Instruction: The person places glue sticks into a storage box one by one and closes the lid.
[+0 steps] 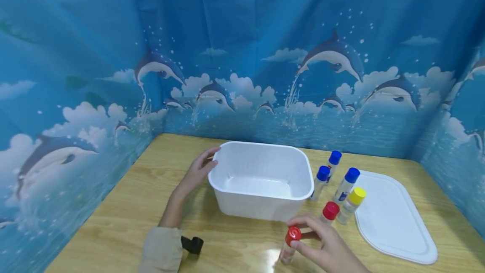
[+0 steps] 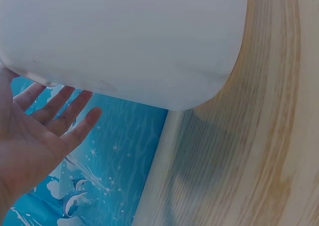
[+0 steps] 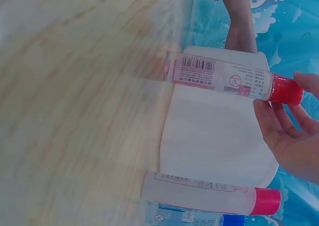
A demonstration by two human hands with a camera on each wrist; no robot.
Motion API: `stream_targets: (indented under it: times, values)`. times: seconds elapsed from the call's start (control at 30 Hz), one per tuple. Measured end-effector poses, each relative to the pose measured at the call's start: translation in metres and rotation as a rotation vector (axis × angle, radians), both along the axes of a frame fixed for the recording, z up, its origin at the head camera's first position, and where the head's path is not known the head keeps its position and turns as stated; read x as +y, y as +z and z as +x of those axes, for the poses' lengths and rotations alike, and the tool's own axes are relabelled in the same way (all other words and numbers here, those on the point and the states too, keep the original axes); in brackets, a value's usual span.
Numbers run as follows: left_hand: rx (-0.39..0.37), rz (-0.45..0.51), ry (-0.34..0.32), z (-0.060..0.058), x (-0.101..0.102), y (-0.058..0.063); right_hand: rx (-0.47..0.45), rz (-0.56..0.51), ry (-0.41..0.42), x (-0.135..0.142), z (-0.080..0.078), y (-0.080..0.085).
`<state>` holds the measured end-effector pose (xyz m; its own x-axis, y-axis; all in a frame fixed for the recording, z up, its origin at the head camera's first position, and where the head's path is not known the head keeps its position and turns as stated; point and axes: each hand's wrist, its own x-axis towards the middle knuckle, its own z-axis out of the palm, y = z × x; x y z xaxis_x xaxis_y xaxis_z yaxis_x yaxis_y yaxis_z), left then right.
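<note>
A white plastic tub (image 1: 257,205) stands on the table with its top uncovered. At its left rim is my left hand (image 1: 201,167); in the left wrist view the fingers (image 2: 75,111) are spread and fairly straight against the tub's side. My right hand (image 1: 322,243) pinches the red cap of a clear glue bottle (image 1: 289,250) in front of the tub. That bottle is upright with a slight tilt, and whether its base touches the table I cannot tell. Just behind the right hand stands another red-capped glue bottle (image 1: 330,212), partly hidden by the hand.
Right of the tub stand a yellow-capped bottle (image 1: 352,204) and three blue-capped bottles, the nearest being one bottle (image 1: 346,184). A white lid (image 1: 394,214) lies flat at the right of the table (image 1: 125,210). A dolphin-printed curtain (image 1: 242,54) surrounds the back and sides.
</note>
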<state>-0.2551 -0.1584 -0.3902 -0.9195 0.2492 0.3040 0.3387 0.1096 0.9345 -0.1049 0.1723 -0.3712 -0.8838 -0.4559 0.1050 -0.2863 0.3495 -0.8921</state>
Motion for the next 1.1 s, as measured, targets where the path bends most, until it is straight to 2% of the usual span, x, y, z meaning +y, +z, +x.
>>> stream_targets:
  times: [0.2, 0.47, 0.67, 0.77, 1.1]
  values:
    - [0.003, -0.001, 0.001, 0.0, 0.0, 0.0, -0.127, -0.041, -0.033, 0.001, -0.001, 0.0]
    - [0.002, -0.009, 0.005, -0.001, -0.001, -0.002, -0.135, -0.058, -0.027, 0.0, -0.004, -0.001]
    - [-0.014, -0.032, 0.004, -0.001, -0.001, -0.001, -0.147, -0.067, -0.044, -0.004, -0.004, 0.005]
    - [-0.024, -0.03, 0.0, -0.001, -0.002, 0.0, -0.103, -0.064, -0.054, -0.007, -0.005, 0.01]
    - [-0.016, -0.023, -0.012, 0.0, -0.002, -0.001, 0.146, -0.076, -0.056, -0.023, -0.012, 0.034]
